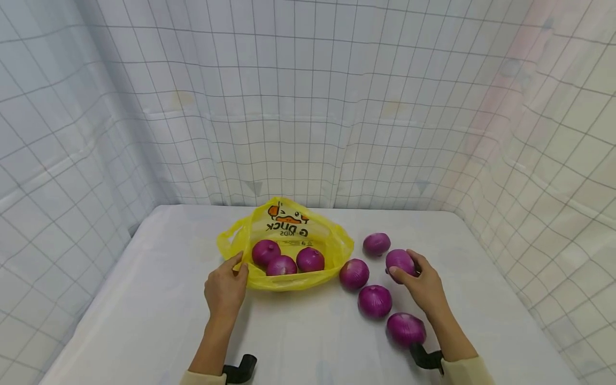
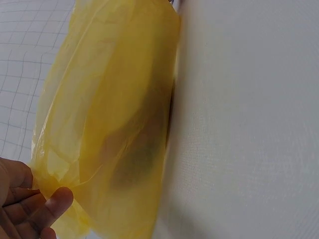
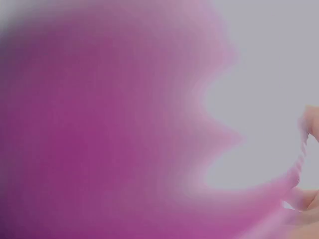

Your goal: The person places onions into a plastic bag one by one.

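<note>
A yellow plastic bag (image 1: 298, 281) with a duck print lies with its mouth toward me, and three red onions (image 1: 282, 266) sit inside. My left hand (image 1: 226, 286) pinches the left edge of the bag's mouth between thumb and fingers; the left wrist view shows the thin yellow film (image 2: 119, 119) bunched at the fingertips. To the right of the bag, my right hand (image 1: 425, 283) grips a red onion (image 1: 399, 263) with the thumb on its near side. In the right wrist view a blurred purple onion (image 3: 89, 139) fills much of the picture, with fingertips at the right edge.
Several loose red onions stand right of the bag: one (image 1: 354, 274) beside its right edge, one (image 1: 377, 244) farther back, one (image 1: 375, 301) nearer, and one (image 1: 406, 329) by the right wrist. A white cloth covers the table (image 1: 144, 299); checked white curtains (image 1: 308, 107) hang around it.
</note>
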A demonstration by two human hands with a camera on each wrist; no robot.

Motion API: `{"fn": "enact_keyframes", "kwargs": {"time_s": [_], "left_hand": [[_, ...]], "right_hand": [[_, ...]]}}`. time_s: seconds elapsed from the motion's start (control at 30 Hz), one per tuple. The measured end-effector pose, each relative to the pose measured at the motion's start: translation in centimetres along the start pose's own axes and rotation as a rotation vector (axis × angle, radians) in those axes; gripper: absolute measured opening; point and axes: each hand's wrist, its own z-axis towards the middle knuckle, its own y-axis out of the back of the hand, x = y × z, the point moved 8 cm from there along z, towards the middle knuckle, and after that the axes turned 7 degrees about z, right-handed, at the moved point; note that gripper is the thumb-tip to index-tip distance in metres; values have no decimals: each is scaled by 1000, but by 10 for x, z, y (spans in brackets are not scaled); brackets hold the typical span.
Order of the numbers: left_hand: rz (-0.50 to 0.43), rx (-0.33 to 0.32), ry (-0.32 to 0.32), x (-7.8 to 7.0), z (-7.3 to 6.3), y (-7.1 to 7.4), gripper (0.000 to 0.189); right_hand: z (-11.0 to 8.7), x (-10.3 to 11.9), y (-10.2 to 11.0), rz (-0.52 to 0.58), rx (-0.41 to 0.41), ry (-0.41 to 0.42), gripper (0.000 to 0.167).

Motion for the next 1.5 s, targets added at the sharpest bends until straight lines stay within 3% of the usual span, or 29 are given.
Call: {"fn": "enact_keyframes", "kwargs": {"time_s": [0.23,0.87,1.5], "left_hand": [[-1,0,-10,0,0,0,31],[-3,5,-4,0,0,-2,31],[-5,13,2,-2,-1,0,31]], "right_hand": [[3,29,-12,50,3,67,82],[12,90,-60,174,87,138,78],[19,129,-122,135,138,214,77]]}}
